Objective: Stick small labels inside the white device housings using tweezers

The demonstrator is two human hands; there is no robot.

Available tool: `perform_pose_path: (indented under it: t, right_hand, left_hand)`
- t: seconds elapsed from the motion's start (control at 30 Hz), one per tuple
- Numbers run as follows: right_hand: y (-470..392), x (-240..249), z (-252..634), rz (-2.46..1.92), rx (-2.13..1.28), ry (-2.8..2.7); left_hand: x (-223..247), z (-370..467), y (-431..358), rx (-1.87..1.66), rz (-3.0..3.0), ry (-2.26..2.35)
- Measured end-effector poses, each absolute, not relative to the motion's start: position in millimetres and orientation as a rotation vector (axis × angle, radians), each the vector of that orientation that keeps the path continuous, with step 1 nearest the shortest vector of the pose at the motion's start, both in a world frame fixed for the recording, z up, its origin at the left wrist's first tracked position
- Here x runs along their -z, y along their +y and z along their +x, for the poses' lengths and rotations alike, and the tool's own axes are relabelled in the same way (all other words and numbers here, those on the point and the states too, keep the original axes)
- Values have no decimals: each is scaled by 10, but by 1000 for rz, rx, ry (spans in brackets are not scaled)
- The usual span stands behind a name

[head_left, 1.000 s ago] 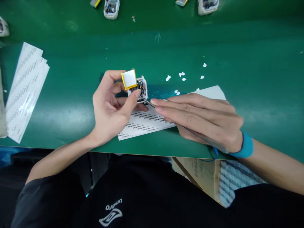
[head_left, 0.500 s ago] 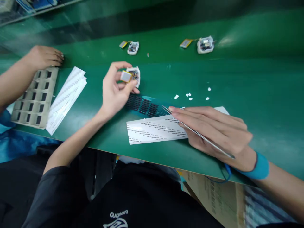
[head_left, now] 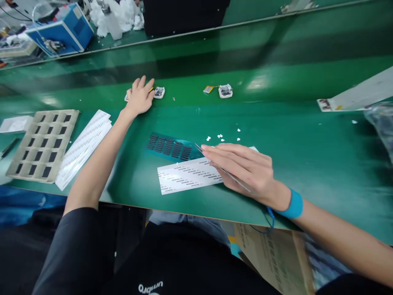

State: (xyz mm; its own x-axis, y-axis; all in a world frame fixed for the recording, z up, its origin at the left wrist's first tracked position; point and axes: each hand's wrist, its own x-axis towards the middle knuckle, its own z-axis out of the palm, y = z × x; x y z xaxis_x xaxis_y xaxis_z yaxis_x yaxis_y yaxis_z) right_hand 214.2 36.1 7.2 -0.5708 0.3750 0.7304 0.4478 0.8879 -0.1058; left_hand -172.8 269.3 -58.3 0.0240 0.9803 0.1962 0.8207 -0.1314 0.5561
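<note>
compartmented tray [head_left: 30, 178] and printed strips [head_left: 84, 149] laid at left, white edge [head_left: 126, 98] partly covered by the left hand [head_left: 139, 100], fingers spread, any grip cannot be told, open casing [head_left: 159, 93] just beside, black pads [head_left: 168, 146] and printed sheet [head_left: 184, 176] set out nearer, second casing [head_left: 225, 91] placed farther back, tweezers [head_left: 235, 178] pinched in the right hand [head_left: 247, 170]

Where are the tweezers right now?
In the head view, the tweezers are in the right hand, near the picture's middle, their tips just right of the rows of black strips.
</note>
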Motion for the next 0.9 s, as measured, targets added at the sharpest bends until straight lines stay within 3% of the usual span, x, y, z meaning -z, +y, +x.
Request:
perform_pose_path:
  t: [0.13,0.3,0.47,0.63,0.9]
  right_hand:
    - [366,-75,2132,-583,124,-2245]
    - [360,-95,2149,-598,125,-2184]
    - [359,-68,2147,-633,-94,-2088]
    - [356,-5,2115,-633,-73,-1997]
    - [275,-40,2087,-793,-4,-2129]
  left_hand:
    - [598,-1635,2825,-655,2058,1724]
    - [496,-1774,2764,-906,2079,1657]
    - [343,-1201,1810,-1195,1880,1272]
    - [20,-407,674,-1127,1546,1068]
    - [-135,-190,260,-1123,1451,1038]
